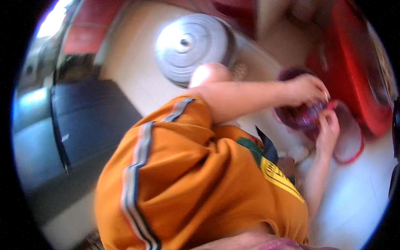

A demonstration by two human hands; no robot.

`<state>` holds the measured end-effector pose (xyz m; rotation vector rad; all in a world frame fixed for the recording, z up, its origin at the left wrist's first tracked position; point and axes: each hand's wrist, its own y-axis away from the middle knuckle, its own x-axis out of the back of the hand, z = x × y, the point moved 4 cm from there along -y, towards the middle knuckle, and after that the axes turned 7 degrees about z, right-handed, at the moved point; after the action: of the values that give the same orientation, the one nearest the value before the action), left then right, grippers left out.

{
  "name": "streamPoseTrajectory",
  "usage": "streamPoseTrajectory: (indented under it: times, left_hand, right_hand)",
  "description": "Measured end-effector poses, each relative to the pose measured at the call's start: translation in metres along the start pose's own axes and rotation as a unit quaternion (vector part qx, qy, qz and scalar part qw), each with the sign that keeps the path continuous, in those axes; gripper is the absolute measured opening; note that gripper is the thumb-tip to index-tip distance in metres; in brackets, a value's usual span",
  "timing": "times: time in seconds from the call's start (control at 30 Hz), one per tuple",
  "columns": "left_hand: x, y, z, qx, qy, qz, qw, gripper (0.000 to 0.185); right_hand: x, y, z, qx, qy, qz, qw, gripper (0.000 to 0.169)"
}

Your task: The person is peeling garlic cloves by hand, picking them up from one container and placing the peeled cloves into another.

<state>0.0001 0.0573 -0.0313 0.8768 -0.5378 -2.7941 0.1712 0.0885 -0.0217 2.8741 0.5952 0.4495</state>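
My left hand [307, 90] reaches across a dark maroon round container [286, 114]. Its fingertips close on a shiny purple item [312, 112], too blurred to name more exactly. From the other side my right hand [328, 122] grips the same item between thumb and fingers. Just beyond the right hand is a translucent oval piece with a red rim [350, 137], perhaps a lid. Whether it is joined to the container, I cannot tell.
A large round metal lid [193, 47] with a dark centre knob covers a vessel on the pale floor [134, 40]. Red furniture [347, 68] borders the right side. Dark blue padded panels [93, 115] are at the left. My orange shirt [193, 175] fills the middle.
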Motion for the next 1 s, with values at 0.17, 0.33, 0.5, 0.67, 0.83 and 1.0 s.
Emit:
streamPoseTrajectory:
  times: [0.17, 0.33, 0.5, 0.67, 0.83, 1.0]
  left_hand:
    - [0.009, -0.002, 0.003, -0.007, 0.004, -0.066, 0.998, 0.019]
    - [0.011, 0.003, 0.002, -0.001, -0.108, -0.082, 0.991, 0.02]
    - [0.002, 0.01, 0.01, -0.092, -0.278, -0.047, 0.955, 0.021]
    - [0.0, 0.014, 0.01, -0.157, -0.321, -0.024, 0.934, 0.018]
    - [0.006, 0.011, 0.007, -0.196, -0.302, 0.012, 0.933, 0.015]
    - [0.001, 0.018, 0.01, -0.281, -0.412, 0.025, 0.866, 0.015]
  right_hand:
    - [-0.017, -0.014, 0.004, -0.031, -0.13, -0.02, 0.991, 0.022]
    - [-0.023, -0.011, 0.0, -0.055, -0.289, -0.056, 0.954, 0.021]
    - [-0.018, -0.008, -0.002, -0.044, -0.287, -0.039, 0.956, 0.017]
    - [-0.016, -0.006, -0.007, 0.035, -0.154, 0.016, 0.987, 0.014]
    - [-0.015, -0.005, -0.012, 0.08, -0.043, 0.034, 0.995, 0.019]
    - [-0.012, -0.005, -0.014, 0.046, -0.001, -0.003, 0.999, 0.02]
